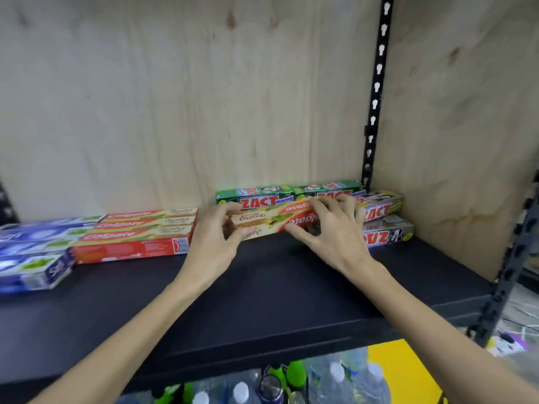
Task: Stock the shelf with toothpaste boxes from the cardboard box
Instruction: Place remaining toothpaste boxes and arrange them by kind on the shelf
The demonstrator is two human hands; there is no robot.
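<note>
Red and cream Colgate toothpaste boxes [271,218] lie on the black shelf [262,290], just in front of green ZACT boxes [288,192] at the back. My left hand [215,231] grips their left end with thumb and curled fingers. My right hand [332,225] holds their right end, fingers spread over the top. A stack of Colgate boxes [137,233] sits to the left, and blue and white boxes [35,252] lie at the far left. Grey ZACT boxes [385,223] stand at the right. The cardboard box is out of view.
Plywood forms the back wall [189,97] and the right side panel [455,126]. A black slotted upright [376,91] runs down the back corner, another post [513,258] stands at the front right. Water bottles [335,377] fill the level below.
</note>
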